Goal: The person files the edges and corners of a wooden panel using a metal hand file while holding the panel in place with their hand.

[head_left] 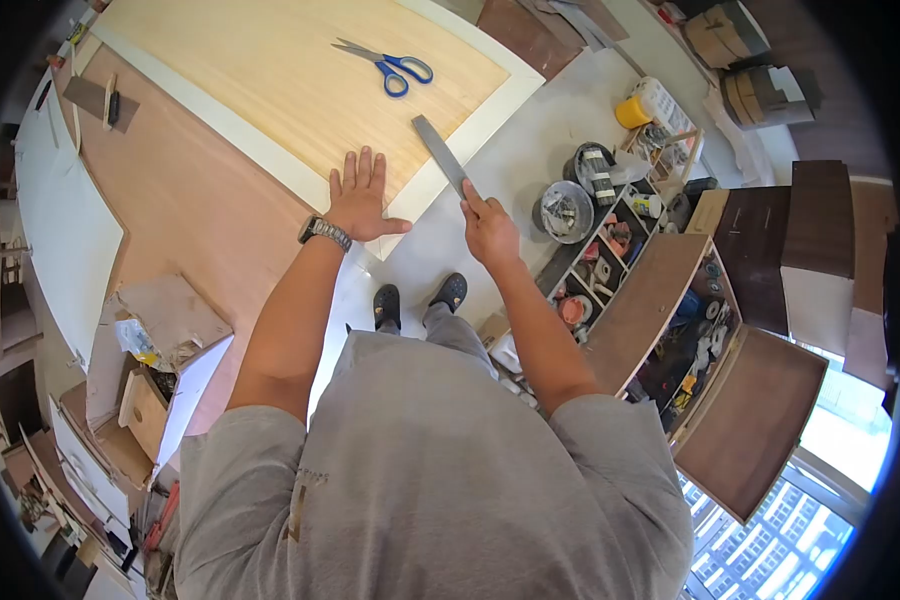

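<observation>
A pale yellow wood-grain panel (260, 70) with a white border lies in front of me. My left hand (358, 203) rests flat near the panel's closest corner, fingers spread, with a metal watch (325, 233) on the wrist. Just off the right edge of the panel, my right hand (491, 235) grips a long flat grey metal file (437, 150) by its lower end. The file's far part slants up and left over the white border. Blue-handled scissors (395, 74) lie on the panel, blades partly open.
Under the panel spreads a larger brown board (195, 215), with a utility knife (113, 108) at its far left. To the right stand a bucket (564, 212), a compartmented tool box (620, 235) and an open brown cabinet (650, 310). A torn cardboard box (175, 315) sits at left.
</observation>
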Tool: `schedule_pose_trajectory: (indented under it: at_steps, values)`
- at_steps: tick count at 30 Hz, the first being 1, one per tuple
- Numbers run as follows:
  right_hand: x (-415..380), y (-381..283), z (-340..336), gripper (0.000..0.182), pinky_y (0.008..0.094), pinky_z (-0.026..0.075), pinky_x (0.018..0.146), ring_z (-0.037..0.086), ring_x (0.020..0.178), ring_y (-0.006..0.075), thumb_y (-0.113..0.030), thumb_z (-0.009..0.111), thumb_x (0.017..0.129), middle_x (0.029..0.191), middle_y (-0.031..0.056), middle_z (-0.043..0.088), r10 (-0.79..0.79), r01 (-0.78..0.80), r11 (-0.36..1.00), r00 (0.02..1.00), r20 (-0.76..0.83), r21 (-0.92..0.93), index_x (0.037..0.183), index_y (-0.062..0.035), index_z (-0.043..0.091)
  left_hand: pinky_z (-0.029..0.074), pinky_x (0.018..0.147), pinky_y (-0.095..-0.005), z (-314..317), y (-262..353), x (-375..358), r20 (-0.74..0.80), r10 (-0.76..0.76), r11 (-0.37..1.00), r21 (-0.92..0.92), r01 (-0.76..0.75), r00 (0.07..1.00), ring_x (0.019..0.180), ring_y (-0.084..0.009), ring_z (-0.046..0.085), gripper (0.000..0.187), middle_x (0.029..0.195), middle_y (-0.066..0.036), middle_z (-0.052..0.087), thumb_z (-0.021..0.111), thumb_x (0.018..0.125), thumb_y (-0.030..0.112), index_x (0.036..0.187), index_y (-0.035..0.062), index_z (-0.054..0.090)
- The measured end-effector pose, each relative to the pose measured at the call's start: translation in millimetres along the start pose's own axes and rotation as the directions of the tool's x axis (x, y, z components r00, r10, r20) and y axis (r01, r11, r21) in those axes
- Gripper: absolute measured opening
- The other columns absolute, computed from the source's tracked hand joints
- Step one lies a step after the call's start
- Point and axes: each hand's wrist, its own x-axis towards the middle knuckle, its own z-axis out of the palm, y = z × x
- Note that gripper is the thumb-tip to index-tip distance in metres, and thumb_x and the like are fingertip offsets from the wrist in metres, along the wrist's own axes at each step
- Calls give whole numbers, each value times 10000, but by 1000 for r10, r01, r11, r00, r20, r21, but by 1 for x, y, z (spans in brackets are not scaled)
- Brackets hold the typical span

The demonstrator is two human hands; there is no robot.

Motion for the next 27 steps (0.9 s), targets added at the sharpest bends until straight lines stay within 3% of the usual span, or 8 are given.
schedule_pose_trajectory:
  at_steps: [11,14,18,23,27]
  values:
    - [1,-3,-4,383,480,539,755,650,837,352,-376,533,1012,907,122,609,22,-22,1000,1000,6,20,1392,-353,570,-27,1196,-592,-2,3,1,5,2,1000,2,-2,1000,1521,-416,-144,1485,1656,-229,-109,748,592,790,1595,47,-56]
    - [-32,4,-1,384,488,542,727,650,797,352,-375,549,1003,885,130,606,-25,26,999,1000,13,-39,1385,-348,579,-26,1198,-588,-1,3,1,-2,2,1000,-5,-2,1000,1524,-410,-133,1486,1659,-221,-100,753,587,785,1596,51,-52]
    - [-71,21,2,426,510,541,662,651,728,376,-340,574,991,868,152,602,-84,84,995,996,17,46,1415,-347,544,-21,1205,-577,-5,4,-1,-6,-25,1000,-14,25,1000,1531,-395,-117,1473,1665,-206,-88,763,590,765,1598,56,-43]
    - [16,-7,6,442,528,537,758,662,839,406,-393,481,1020,917,172,622,-46,54,996,994,98,-76,1460,-345,485,-11,1209,-571,-4,10,-3,-4,-45,998,36,45,999,1531,-390,-120,1459,1665,-210,-78,768,600,749,1598,52,-36]
    - [0,0,-1,430,537,530,783,659,852,405,-406,446,1029,948,174,621,-56,58,998,992,115,-22,1454,-351,486,-22,1200,-593,-1,6,3,-33,-23,1000,21,23,999,1529,-406,-113,1466,1664,-216,-73,767,589,757,1599,55,-32]
